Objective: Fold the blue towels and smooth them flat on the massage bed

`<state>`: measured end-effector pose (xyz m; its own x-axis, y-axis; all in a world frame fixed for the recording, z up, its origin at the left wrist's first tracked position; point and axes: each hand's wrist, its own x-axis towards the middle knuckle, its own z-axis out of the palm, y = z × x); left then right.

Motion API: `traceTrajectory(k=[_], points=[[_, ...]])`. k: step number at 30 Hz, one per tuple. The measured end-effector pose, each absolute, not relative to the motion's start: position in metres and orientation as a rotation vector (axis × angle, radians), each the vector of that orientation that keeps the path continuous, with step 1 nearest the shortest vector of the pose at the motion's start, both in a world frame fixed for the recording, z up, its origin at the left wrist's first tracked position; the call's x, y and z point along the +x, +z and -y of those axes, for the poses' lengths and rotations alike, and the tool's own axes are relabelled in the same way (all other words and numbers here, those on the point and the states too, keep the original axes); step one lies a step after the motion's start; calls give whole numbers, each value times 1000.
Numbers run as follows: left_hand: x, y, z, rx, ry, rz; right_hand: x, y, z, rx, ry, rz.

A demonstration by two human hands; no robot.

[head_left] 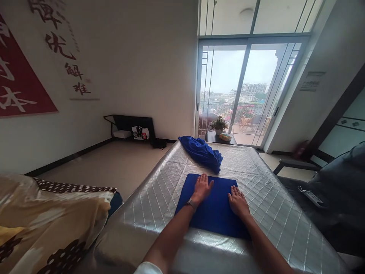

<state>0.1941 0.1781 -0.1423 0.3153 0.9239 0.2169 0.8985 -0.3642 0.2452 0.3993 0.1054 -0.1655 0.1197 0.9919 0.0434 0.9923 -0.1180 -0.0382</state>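
You are pressing both hands flat, palms down, on a flat blue cloth (pixel 214 219), which is lying near the front of the silver-covered counter (pixel 273 194). Your left hand (pixel 203 188) is resting toward the cloth's far edge, its fingers pointing away from you and its thumb standing apart to the right; a wristband (pixel 192 204) is circling that wrist. Your right hand (pixel 238 202) is lying along the cloth's right side, fingers slightly spread and thumb angling inward. Neither of your hands is pinching anything, and a strip of blue is showing between them. Just beyond the flat cloth, a crumpled blue cloth (pixel 203 152) is lying in a loose heap toward the counter's far left corner. Past the far end, a potted plant (pixel 218 125) is standing before the sliding glass door (pixel 241 76). To your left, a patterned blanket (pixel 82 224) is spreading beside the counter; to your right, a power strip (pixel 313 198) is lying on a dark seat (pixel 302 219).
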Motion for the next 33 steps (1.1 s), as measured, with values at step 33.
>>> traceTrajectory(k=[33], points=[[101, -146, -151, 2271, 274, -1992, 387, -165, -34, -2259, -78, 2119]])
